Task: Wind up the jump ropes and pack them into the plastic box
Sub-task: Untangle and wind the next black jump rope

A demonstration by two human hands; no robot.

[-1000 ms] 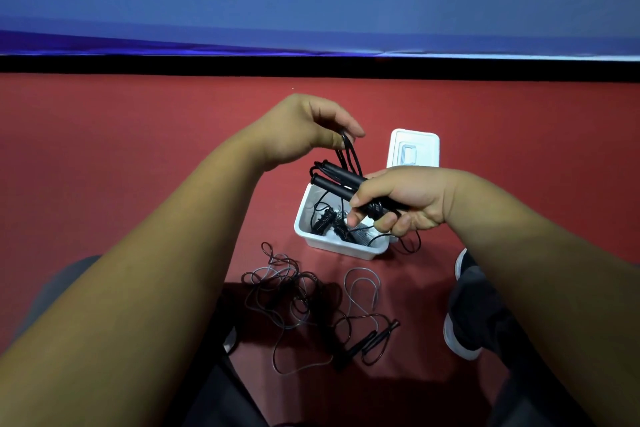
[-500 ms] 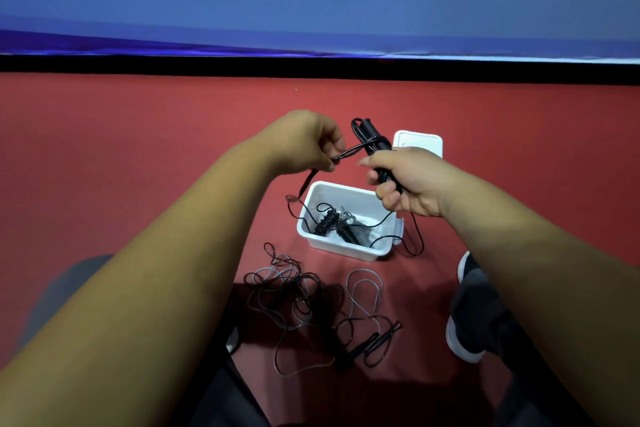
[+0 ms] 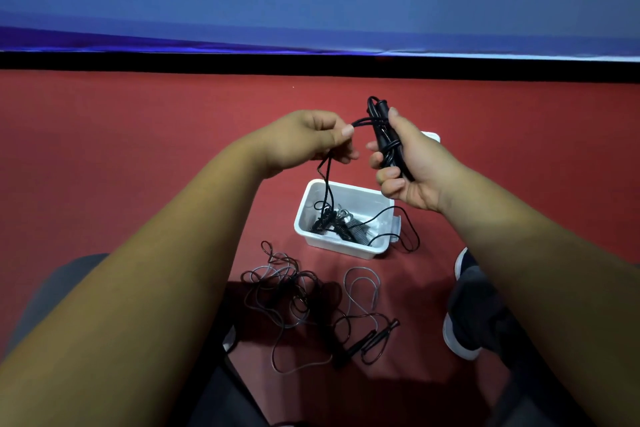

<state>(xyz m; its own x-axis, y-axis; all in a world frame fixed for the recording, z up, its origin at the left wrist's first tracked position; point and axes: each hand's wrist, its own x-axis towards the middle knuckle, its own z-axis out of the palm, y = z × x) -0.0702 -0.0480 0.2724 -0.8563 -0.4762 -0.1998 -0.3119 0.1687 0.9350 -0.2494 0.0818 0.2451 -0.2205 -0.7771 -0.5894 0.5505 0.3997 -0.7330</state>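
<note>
The right hand (image 3: 412, 163) grips the two black handles (image 3: 384, 135) of one jump rope together, fingers curled round them. The left hand (image 3: 311, 139) pinches the cord (image 3: 363, 121) just left of the handles. A second ago the handles lay almost flat, low over the plastic box (image 3: 346, 251). Now they stand upright, raised and farther away, and the cord goes tight from the pinch to the handles, where at least one turn crosses them.

I judge that the winding has begun but is far from done: from the left hand the cord hangs down into the box, and a loop of it falls over the right rim onto the red floor (image 3: 138, 149). Wound ropes (image 3: 343, 224) lie inside the box. The white lid (image 3: 433, 137) is behind the right hand. Nearer, a tangle of loose ropes (image 3: 294, 295) waits on the floor.
</note>
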